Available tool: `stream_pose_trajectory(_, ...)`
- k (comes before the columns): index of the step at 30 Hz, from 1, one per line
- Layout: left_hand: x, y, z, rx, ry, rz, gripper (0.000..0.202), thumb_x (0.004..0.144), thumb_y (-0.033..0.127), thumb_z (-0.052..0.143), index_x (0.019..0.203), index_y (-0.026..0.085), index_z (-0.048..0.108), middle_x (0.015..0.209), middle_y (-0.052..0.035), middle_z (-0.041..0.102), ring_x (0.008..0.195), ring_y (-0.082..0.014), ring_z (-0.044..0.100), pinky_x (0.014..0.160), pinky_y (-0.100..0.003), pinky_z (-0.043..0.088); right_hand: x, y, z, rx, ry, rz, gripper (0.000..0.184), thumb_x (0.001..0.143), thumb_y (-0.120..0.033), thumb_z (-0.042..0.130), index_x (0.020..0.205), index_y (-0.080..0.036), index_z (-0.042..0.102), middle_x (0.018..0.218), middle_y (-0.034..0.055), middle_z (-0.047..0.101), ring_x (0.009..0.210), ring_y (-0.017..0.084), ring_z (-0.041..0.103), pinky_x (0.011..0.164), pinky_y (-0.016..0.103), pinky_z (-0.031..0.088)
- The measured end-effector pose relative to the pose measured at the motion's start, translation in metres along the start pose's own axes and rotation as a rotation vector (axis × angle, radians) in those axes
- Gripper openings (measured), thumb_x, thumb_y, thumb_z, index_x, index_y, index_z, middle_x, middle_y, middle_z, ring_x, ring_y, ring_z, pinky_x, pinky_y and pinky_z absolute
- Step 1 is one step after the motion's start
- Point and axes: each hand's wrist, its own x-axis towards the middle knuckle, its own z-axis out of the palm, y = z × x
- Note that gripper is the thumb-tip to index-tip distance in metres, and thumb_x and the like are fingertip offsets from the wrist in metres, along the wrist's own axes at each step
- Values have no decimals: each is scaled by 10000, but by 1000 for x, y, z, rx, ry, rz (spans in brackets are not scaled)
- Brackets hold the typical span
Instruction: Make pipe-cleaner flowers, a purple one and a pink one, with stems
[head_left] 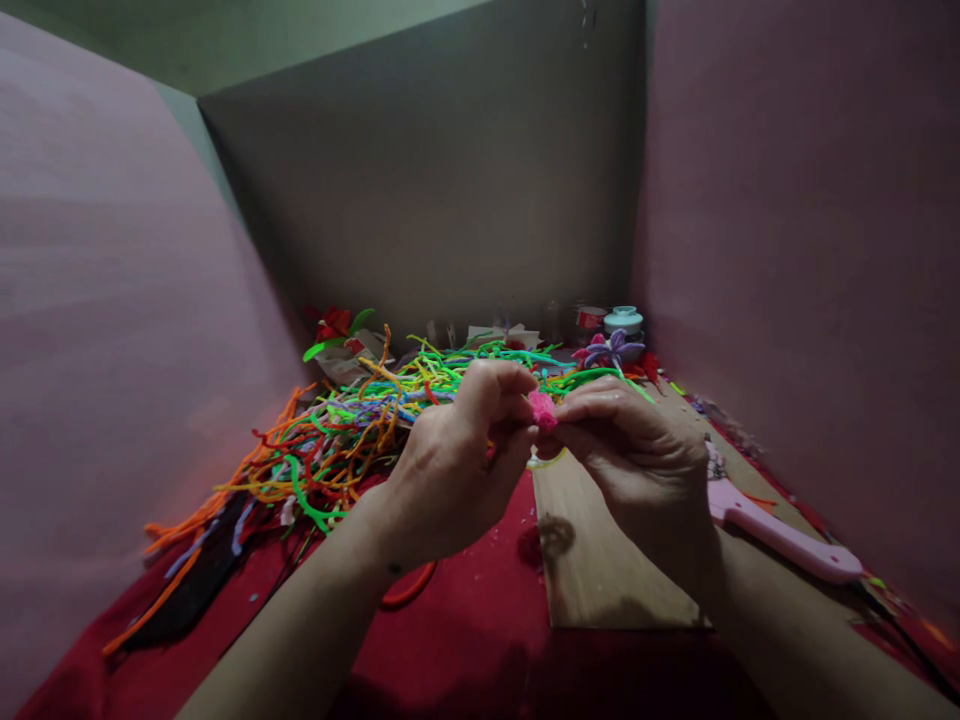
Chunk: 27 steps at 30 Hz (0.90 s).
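Between the fingertips of both hands sits a small pink bundle of fuzzy pipe cleaner [542, 410]. My left hand [469, 460] pinches it from the left, thumb and fingers closed. From the right, my right hand [637, 440] pinches its other edge with thumb and forefinger. A bit of red shows among the left fingers, but what it belongs to is hidden. Both hands are raised above the red cloth [465, 610] and the wooden board [607, 560]. Behind the left hand spreads a heap of many-coloured pipe cleaners [360, 420].
A pink corded hot glue gun [780, 530] lies on the board's right side. At the back stand a purple pipe-cleaner flower [615, 348], a pale teal-lidded jar [623, 320] and a red flower [334, 324]. Pink panels [112, 300] rise on both sides, with a grey wall [450, 200] behind.
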Motion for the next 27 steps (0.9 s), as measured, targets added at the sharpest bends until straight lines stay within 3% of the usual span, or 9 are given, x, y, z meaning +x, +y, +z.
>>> stream_pose_trajectory(9, 0, 0, 0, 53, 17, 39, 326, 820, 87, 540, 1076, 202, 374, 823, 2, 650, 671, -107, 651, 610, -236, 526, 0, 1, 0, -11, 7, 11, 143, 792, -46, 623, 825, -181, 654, 780, 11, 595, 684, 141, 609, 610, 315, 544)
stream_pose_trajectory(15, 0, 1, 0, 96, 52, 89, 323, 819, 81, 530, 1081, 204, 386, 794, 21, 636, 656, -94, 641, 600, -214, 510, 2, -3, 2, -9, 12, -26, 190, 782, -11, 617, 825, -192, 656, 764, -5, 601, 649, 111, 616, 595, 258, 544)
stream_pose_trajectory(19, 1, 3, -1, 103, 51, 111, 307, 828, 85, 511, 1083, 198, 382, 800, 14, 624, 657, -95, 626, 603, -224, 498, 2, -4, 3, -40, 37, -48, 213, 765, 4, 629, 827, -197, 662, 788, -7, 618, 733, 110, 625, 657, 233, 546)
stream_pose_trajectory(27, 4, 3, -4, 43, 5, 141, 262, 829, 81, 470, 1065, 150, 380, 720, 23, 571, 560, -69, 516, 534, -205, 432, -1, -2, 1, -8, 18, 4, 213, 776, -12, 620, 839, -209, 668, 825, -5, 605, 775, 108, 612, 660, 225, 546)
